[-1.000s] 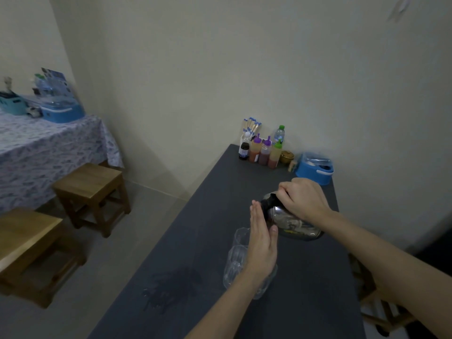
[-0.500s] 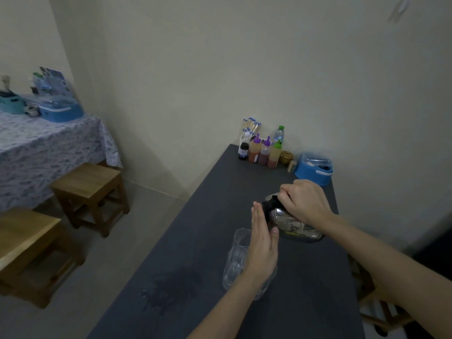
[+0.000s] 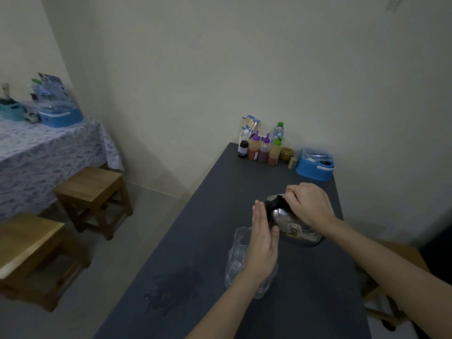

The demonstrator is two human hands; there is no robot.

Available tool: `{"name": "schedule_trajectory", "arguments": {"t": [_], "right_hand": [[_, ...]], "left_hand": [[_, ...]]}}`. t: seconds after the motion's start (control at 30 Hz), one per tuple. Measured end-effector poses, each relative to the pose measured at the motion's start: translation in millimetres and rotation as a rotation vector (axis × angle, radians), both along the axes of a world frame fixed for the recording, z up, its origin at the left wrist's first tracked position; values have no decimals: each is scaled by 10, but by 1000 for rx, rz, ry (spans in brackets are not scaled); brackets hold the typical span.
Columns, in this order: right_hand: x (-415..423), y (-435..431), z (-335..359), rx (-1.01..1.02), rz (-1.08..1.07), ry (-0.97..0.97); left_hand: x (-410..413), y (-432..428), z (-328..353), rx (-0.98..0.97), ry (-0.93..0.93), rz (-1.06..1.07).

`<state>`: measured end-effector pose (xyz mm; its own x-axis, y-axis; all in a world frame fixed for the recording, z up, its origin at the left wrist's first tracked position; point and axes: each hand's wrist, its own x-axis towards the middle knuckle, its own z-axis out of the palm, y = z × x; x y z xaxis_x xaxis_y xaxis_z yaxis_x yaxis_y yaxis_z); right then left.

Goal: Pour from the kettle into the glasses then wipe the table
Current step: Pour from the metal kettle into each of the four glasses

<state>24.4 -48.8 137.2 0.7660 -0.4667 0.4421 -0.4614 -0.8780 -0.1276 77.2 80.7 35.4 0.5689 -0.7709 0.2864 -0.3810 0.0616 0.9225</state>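
A steel kettle (image 3: 294,227) with a black lid is tilted to the left above the dark grey table (image 3: 220,189). My right hand (image 3: 310,206) grips its handle from above. My left hand (image 3: 263,243) stands flat and upright, fingers straight, right beside the kettle's lid end, holding nothing. Two clear glasses stand just left of and below it: a farther glass (image 3: 241,237) and a nearer glass (image 3: 233,269), both partly hidden by my left hand and wrist. A wet patch (image 3: 171,293) darkens the table to the left of the glasses.
Sauce bottles (image 3: 261,150) and a blue lidded box (image 3: 315,167) stand at the table's far end by the wall. Two wooden stools (image 3: 90,189) (image 3: 24,250) stand on the floor to the left, beside a cloth-covered table (image 3: 36,152). A wooden seat (image 3: 381,289) is at the right.
My right hand and the kettle have drifted slightly to the right. My left hand and the glasses have hardly moved.
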Motion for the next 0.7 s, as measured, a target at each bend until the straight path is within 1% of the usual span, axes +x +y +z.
{"name": "schedule_trajectory", "arguments": {"t": [0.1,0.27,0.43,0.57,0.7], "right_hand": [[-90,-42,-68,132,-37,-87],[-306,-87,-226,366,-121,-274],[-618,-144,-509,631,-312,-504],[-992,-105,-829,870,-421,-717],[-1380,-115,-1254,1048,-415,-735]], "left_hand": [[13,-32,57,24,-57,-19],[21,-124,142,102,-205,-84],[-72,-288,220,161,-388,-142],[-266,-433,195,212,-557,-257],[-520,-584,20,304,-627,-368]]}}
